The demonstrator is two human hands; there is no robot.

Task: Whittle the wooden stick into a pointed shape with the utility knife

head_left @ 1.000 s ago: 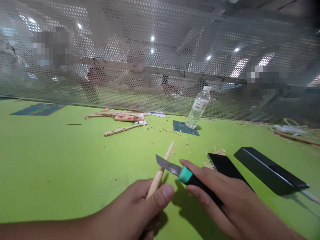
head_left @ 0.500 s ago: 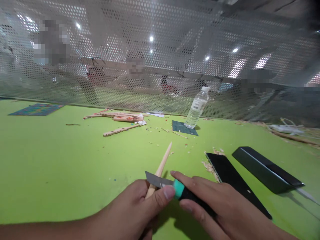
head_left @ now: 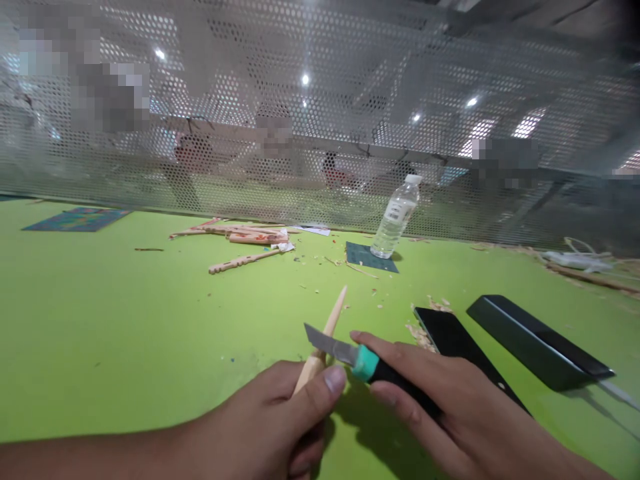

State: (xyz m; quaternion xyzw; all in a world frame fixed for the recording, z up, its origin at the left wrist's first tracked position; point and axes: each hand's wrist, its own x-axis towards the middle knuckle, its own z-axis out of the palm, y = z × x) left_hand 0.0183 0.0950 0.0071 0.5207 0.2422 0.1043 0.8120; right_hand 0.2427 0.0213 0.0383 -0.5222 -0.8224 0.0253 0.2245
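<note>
My left hand (head_left: 273,423) is closed around a pale wooden stick (head_left: 327,330) whose whittled tip points up and away from me. My right hand (head_left: 450,413) grips a knife (head_left: 357,360) with a black handle and a teal collar. Its grey blade lies across the stick just above my left thumb. Both hands hover low over the green table (head_left: 125,320).
Several carved wooden sticks (head_left: 240,243) and shavings lie farther back. A clear water bottle (head_left: 396,217) stands by a dark green pad (head_left: 370,257). Two black flat pieces (head_left: 535,340) lie at right. A perforated metal screen (head_left: 320,113) closes off the back, with people behind it.
The knife blade slid down the stick toward my left thumb, then moved back up and to the right a little. The stick and my left hand stayed nearly still.
</note>
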